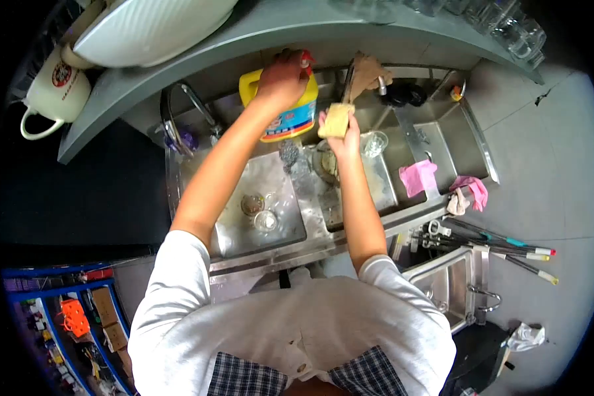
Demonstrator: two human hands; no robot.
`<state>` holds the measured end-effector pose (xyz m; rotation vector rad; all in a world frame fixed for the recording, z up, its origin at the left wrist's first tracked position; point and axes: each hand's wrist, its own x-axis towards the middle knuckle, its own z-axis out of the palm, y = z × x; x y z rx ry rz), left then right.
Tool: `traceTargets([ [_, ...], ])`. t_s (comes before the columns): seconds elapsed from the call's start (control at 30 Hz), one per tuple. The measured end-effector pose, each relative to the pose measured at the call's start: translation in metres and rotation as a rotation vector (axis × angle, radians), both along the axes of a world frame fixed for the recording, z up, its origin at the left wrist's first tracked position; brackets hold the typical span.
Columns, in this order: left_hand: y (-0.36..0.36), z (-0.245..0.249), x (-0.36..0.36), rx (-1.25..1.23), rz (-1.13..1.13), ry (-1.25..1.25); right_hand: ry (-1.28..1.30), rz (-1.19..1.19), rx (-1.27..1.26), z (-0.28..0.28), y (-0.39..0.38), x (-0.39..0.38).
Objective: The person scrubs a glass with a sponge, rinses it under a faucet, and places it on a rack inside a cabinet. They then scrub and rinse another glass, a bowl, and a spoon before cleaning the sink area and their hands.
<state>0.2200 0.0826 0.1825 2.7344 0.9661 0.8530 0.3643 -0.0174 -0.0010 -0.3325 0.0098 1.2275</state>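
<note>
The left hand lies over the top of the yellow detergent jug, with its fingers close to the red cap. It touches the jug, but I cannot tell how firmly it is closed, because the fingers are partly hidden.

The right hand is turned palm up and holds a yellow sponge. The thumb is at one edge of the sponge and the fingers are at the other.

In my judgement, the most important relation is between the sponge and the red cap. From the sponge, the cap lies toward eleven o'clock, near but apart. From the left hand, the sponge lies at four o'clock. The jug's long axis runs roughly from twelve to six, leaning a little toward eleven, with the cap at the upper end. I cannot tell if its base is resting or lifted. The left hand is the nearer one to the cap.

At eight o'clock from the right hand lies a grey scouring pad; at three o'clock, just beside, there is a clear bowl.
</note>
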Motion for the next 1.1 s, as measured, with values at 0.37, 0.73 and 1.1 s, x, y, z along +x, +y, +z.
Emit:
traceTargets([
  [0.37,0.164,-0.06,0.104,-0.196,0.234,0.098,0.175,-0.194,0.137,0.062,0.121,0.0],
  [0.73,0.159,-0.074,0.113,-0.189,0.27,0.134,0.288,-0.162,0.172,0.08,0.11,-0.021],
  [1.1,0.085,-0.037,0.058,0.01,0.031,0.143,0.121,-0.051,0.127,0.064,0.065,-0.011],
])
